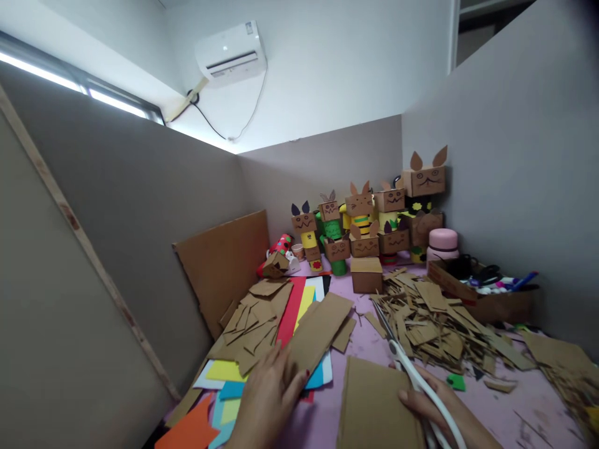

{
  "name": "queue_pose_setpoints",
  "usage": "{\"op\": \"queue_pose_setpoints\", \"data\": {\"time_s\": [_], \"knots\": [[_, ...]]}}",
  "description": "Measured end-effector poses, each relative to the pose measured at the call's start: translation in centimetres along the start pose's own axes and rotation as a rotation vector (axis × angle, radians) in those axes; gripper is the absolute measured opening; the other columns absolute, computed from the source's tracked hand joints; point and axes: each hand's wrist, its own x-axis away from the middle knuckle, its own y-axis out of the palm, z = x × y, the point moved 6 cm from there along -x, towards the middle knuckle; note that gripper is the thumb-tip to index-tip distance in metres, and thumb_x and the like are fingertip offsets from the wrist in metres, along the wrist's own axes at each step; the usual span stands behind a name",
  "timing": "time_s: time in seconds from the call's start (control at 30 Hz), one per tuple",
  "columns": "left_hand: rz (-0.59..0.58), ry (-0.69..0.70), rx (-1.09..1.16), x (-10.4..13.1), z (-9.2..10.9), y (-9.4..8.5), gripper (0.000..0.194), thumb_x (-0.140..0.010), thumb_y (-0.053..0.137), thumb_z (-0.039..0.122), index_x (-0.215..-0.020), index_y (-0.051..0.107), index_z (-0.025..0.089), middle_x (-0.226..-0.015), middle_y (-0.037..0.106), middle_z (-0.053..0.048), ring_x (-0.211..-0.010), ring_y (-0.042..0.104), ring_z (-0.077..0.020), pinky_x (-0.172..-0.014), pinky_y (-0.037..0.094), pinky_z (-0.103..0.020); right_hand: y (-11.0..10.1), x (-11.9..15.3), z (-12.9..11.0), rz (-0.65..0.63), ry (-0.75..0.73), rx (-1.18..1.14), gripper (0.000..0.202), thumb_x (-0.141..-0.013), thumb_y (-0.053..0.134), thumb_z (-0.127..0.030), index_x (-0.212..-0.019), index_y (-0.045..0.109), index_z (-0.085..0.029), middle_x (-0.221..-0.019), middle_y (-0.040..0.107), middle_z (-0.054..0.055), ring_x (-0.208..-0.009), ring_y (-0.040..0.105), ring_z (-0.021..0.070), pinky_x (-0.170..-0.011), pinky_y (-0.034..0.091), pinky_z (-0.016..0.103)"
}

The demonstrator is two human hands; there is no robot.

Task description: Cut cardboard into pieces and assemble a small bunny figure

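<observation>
Just under the left hand point(269, 386), a long cardboard strip point(322, 327) slants away over the coloured paper point(290, 308), its near end beside the thumb and fingertips. That thumb stands apart from the fingers; whether they pinch the strip, I cannot tell. The right hand point(437, 399) is clamped on a squarish cardboard panel point(377, 402), thumb flat against its face near the right edge, the other fingers largely hidden. White-handled scissors point(412, 373) sit in the same hand, slim metal blades pointing away beyond the panel.

The panel and strip are matte brown, flat and straight-edged. The paper is smooth and bright: red, yellow, white and blue, with an orange piece point(187, 427) nearest the viewer. Small cardboard pieces point(255, 318) overlap in a loose pile to the left; a tangled heap of thin offcuts point(435, 324) covers the right. Behind stand a closed, boxy carton point(367, 275) and cardboard figures point(360, 206) with pointed ears and drawn faces.
</observation>
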Motion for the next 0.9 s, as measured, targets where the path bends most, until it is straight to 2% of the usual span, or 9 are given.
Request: {"op": "queue_pose_setpoints", "data": {"time_s": [0.13,0.2,0.27,0.33,0.43,0.57,0.67,0.8,0.9], "knots": [[0.016,-0.058,0.156,-3.7,0.4,0.4,0.069,-0.055,0.067,0.037,-0.117,0.053,0.010,-0.118,0.057,-0.020,-0.115,0.045,-0.0366,-0.095,0.031,-0.042,0.1,-0.2,0.1,-0.027,-0.008,0.029,0.056,-0.062,0.077,-0.033,-0.112,0.056,-0.019,-0.091,0.072,0.006,-0.083,0.067,0.0241,-0.068,0.052,0.027],[0.011,-0.087,0.221,-5.0,0.0,1.0,0.061,-0.051,0.069,0.035,-0.105,0.057,0.008,-0.105,0.062,-0.021,-0.101,0.053,-0.0374,-0.084,0.038,-0.043,0.1,-0.3,0.1,-0.052,-0.013,0.040,0.055,-0.061,0.077,-0.035,-0.109,0.056,-0.019,-0.090,0.072,0.007,-0.082,0.067,0.0255,-0.071,0.053,0.030],[0.000,-0.113,0.328,-5.6,-0.8,1.3,0.045,-0.057,0.064,0.035,-0.094,0.058,0.010,-0.094,0.065,-0.017,-0.087,0.059,-0.0328,-0.074,0.043,-0.040,0.0,-0.4,0.0,-0.052,-0.035,0.052,0.053,-0.060,0.077,-0.037,-0.105,0.058,-0.018,-0.090,0.072,0.008,-0.085,0.067,0.0266,-0.074,0.052,0.032],[-0.023,-0.110,0.471,-5.7,-1.5,1.4,0.035,-0.065,0.057,0.034,-0.093,0.057,0.013,-0.091,0.067,-0.013,-0.081,0.062,-0.0271,-0.069,0.045,-0.035,0.0,-0.3,-0.2,-0.035,-0.045,0.059,0.053,-0.058,0.078,-0.038,-0.103,0.058,-0.018,-0.091,0.072,0.008,-0.089,0.066,0.0275,-0.075,0.052,0.032],[-0.079,-0.064,0.710,-5.3,-1.9,1.4,0.035,-0.070,0.053,0.031,-0.101,0.055,0.015,-0.096,0.068,-0.008,-0.084,0.063,-0.0218,-0.070,0.047,-0.030,0.2,0.1,-0.7,0.024,-0.018,0.052,0.053,-0.055,0.081,-0.037,-0.099,0.059,-0.018,-0.089,0.072,0.007,-0.091,0.065,0.0287,-0.079,0.052,0.033],[-0.165,-0.061,0.963,-4.7,-1.3,1.7,0.038,-0.070,0.056,0.032,-0.103,0.054,0.013,-0.092,0.071,-0.008,-0.077,0.066,-0.0206,-0.069,0.050,-0.030,0.3,0.6,-1.5,0.108,-0.006,0.082,0.045,-0.056,0.080,-0.036,-0.094,0.063,-0.019,-0.090,0.072,0.005,-0.094,0.064,0.0269,-0.084,0.050,0.031],[-0.206,-0.106,1.108,-4.5,-0.9,2.2,0.041,-0.072,0.058,0.034,-0.106,0.051,0.013,-0.091,0.071,-0.009,-0.072,0.067,-0.0199,-0.066,0.051,-0.031,0.3,0.5,-1.4,0.082,0.008,0.090,0.045,-0.055,0.081,-0.036,-0.093,0.063,-0.020,-0.084,0.072,0.004,-0.090,0.065,0.0256,-0.081,0.051,0.029],[-0.229,-0.210,1.335,-4.2,-1.2,2.7,0.042,-0.074,0.059,0.035,-0.110,0.050,0.016,-0.089,0.071,-0.008,-0.066,0.066,-0.0185,-0.062,0.052,-0.031,0.0,0.3,-0.4,0.059,0.046,0.033,0.050,-0.059,0.078,-0.034,-0.103,0.058,-0.021,-0.077,0.070,0.001,-0.076,0.067,0.0219,-0.069,0.053,0.027],[-0.205,-0.241,1.374,-4.3,-1.8,2.7,0.035,-0.074,0.059,0.036,-0.103,0.053,0.017,-0.084,0.072,-0.005,-0.065,0.066,-0.0168,-0.060,0.051,-0.029,0.1,0.5,-0.4,0.082,0.031,0.046,0.052,-0.061,0.077,-0.032,-0.107,0.057,-0.020,-0.072,0.069,0.000,-0.070,0.066,0.0188,-0.053,0.049,0.019]]}}
